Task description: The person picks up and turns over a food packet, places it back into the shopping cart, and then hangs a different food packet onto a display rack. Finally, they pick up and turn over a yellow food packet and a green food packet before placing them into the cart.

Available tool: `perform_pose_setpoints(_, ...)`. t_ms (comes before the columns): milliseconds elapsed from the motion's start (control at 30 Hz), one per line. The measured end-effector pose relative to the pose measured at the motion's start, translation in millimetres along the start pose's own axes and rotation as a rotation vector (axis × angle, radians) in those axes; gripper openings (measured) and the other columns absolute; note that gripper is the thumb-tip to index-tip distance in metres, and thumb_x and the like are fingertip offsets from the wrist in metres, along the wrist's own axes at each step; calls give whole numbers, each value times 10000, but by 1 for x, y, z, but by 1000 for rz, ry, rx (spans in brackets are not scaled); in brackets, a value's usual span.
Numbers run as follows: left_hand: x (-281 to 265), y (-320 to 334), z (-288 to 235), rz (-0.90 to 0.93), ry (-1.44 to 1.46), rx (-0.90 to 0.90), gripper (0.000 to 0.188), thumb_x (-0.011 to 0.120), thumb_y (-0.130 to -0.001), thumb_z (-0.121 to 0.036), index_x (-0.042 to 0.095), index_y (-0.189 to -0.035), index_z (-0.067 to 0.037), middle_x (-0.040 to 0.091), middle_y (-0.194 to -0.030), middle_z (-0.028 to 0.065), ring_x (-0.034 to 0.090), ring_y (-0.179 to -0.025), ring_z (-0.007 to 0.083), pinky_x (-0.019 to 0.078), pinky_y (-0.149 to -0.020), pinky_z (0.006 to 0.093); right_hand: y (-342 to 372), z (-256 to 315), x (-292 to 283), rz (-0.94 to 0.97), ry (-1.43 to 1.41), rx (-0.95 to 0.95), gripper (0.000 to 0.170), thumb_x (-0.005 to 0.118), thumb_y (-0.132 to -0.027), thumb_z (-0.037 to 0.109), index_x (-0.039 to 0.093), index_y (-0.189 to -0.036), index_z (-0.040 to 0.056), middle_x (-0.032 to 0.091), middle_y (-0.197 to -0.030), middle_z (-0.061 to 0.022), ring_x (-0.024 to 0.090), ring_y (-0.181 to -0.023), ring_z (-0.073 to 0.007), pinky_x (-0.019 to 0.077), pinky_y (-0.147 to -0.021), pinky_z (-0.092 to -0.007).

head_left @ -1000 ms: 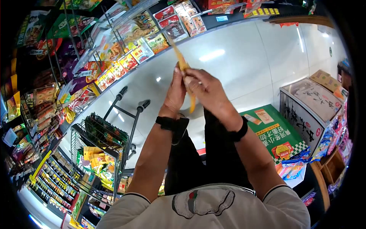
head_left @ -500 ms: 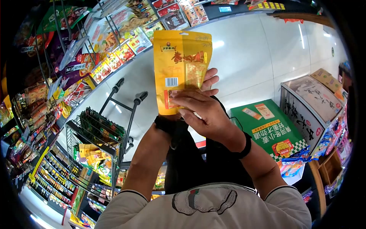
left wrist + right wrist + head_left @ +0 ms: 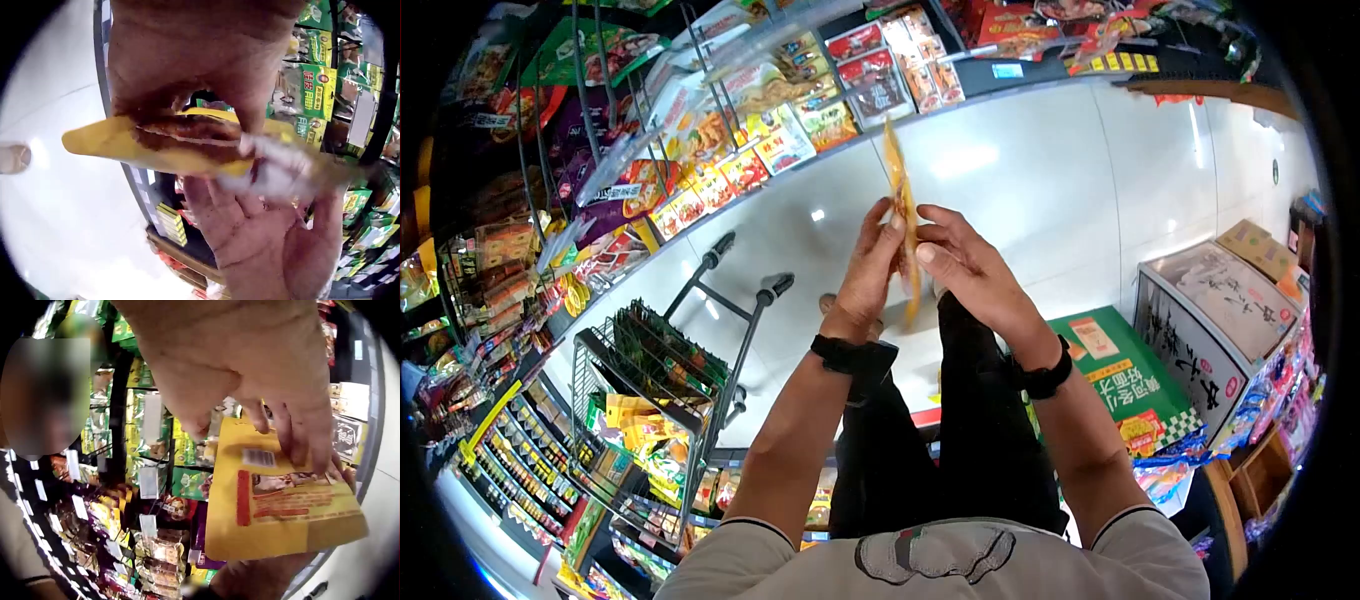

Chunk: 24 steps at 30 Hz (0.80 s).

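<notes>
A yellow food pouch (image 3: 903,190) is upright and nearly edge-on between both hands in the head view. My left hand (image 3: 863,283) holds it from the left, thumb on the near side. In the left wrist view, the left hand (image 3: 200,56) grips the pouch (image 3: 103,142), whose face has a brown picture. My right hand (image 3: 990,285) is on the other side, its fingers near-straight. The right wrist view shows those fingers lying against the pouch's printed back (image 3: 284,534), below a barcode, while the thumb stands apart from it.
A wire shopping cart (image 3: 705,430) with yellow bags (image 3: 645,425) inside stands at the left. Racks of packaged foods (image 3: 750,160) curve around the left and far side. To the right sit a green carton (image 3: 1125,375) and a white box (image 3: 1185,330). Pale floor tiles (image 3: 1040,200) lie beyond the hands.
Half a second ago the pouch's barcoded back faced the head camera with the right hand across it; now it is turned edge-on again, and the right hand has moved to its right side.
</notes>
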<state>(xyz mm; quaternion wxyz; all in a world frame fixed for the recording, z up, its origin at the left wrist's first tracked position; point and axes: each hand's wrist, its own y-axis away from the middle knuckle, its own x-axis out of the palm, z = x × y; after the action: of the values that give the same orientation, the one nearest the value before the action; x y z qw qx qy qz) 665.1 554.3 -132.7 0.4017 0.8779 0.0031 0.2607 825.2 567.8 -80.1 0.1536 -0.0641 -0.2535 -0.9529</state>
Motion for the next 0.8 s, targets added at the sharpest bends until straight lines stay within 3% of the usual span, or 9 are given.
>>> perform_pose_setpoints(67, -13, -8, 3, -191, -286, 87, 728, 630, -949, -369, 277, -1458, 15, 543, -1240, 149, 584, -1062, 202, 506, -857, 311, -17, -3, -6, 36, -20, 92, 485, 571, -984, 303, 461, -1354, 8, 628, -1091, -141, 615, -1019, -170, 503, -873, -295)
perform_pose_setpoints(167, -27, -24, 7, -294, -293, 174, 769, 668, -929, -295, 217, -1466, 21, 552, -1198, 135, 579, -1010, 170, 504, -809, 279, -48, -18, -15, -4, -7, 191, 433, 561, -989, 281, 507, -1299, -16, 627, -1056, -86, 584, -982, -123, 475, -863, -262)
perform_pose_setpoints(267, -54, -48, 11, -293, -321, 245, 572, 629, -951, -235, 339, -1362, 38, 576, -1136, 113, 570, -963, 138, 500, -776, 273, -87, -61, -24, -59, -39, 230, 341, 543, -996, 231, 592, -1177, -54, 631, -986, -21, 553, -917, -75, 452, -816, -235)
perform_pose_setpoints(300, -63, -58, 13, -282, -311, 262, 532, 623, -954, -229, 366, -1335, 39, 582, -1125, 110, 569, -958, 133, 499, -775, 274, -100, -69, -26, -62, -68, 218, 339, 542, -997, 226, 587, -1189, -51, 631, -991, -21, 558, -919, -76, 454, -821, -235)
perform_pose_setpoints(333, -62, -61, 9, -347, -348, 251, 492, 613, -967, -268, 376, -1300, 4, 556, -1133, 94, 555, -990, 142, 492, -867, 281, -111, -73, -26, -66, -97, 206, 339, 542, -998, 221, 583, -1200, -48, 632, -996, -21, 562, -922, -77, 457, -825, -235)
perform_pose_setpoints(400, -75, -83, 14, -377, -325, 310, 451, 607, -973, -268, 389, -1262, 1, 559, -1109, 88, 558, -971, 136, 493, -847, 273, -131, -76, -25, -96, -175, 211, 338, 542, -1003, 201, 570, -1236, -43, 641, -1016, -24, 584, -922, -81, 473, -830, -228)
perform_pose_setpoints(500, -87, -103, 13, -436, -418, 373, 383, 604, -980, -262, 406, -1186, -7, 560, -1099, 86, 555, -974, 125, 493, -839, 271, -161, -97, -32, -72, -198, 148, 324, 535, -996, 230, 612, -1161, -37, 641, -926, -36, 580, -839, -91, 476, -749, -235)
perform_pose_setpoints(633, -83, -115, 0, -428, -353, 459, 326, 618, -968, -209, 427, -1130, 0, 571, -1059, 91, 550, -956, 127, 483, -823, 284, -177, -91, -37, -21, -295, 185, 336, 546, -1008, 191, 571, -1258, -33, 659, -1089, -45, 603, -976, -89, 489, -862, -230)
perform_pose_setpoints(800, -91, -128, -3, -411, -381, 521, 318, 621, -967, -178, 418, -1131, 3, 570, -1066, 93, 547, -957, 125, 478, -830, 279, -186, -81, -36, -62, -293, 183, 348, 565, -999, 206, 577, -1257, -27, 661, -1114, -44, 601, -1001, -92, 475, -886, -229)
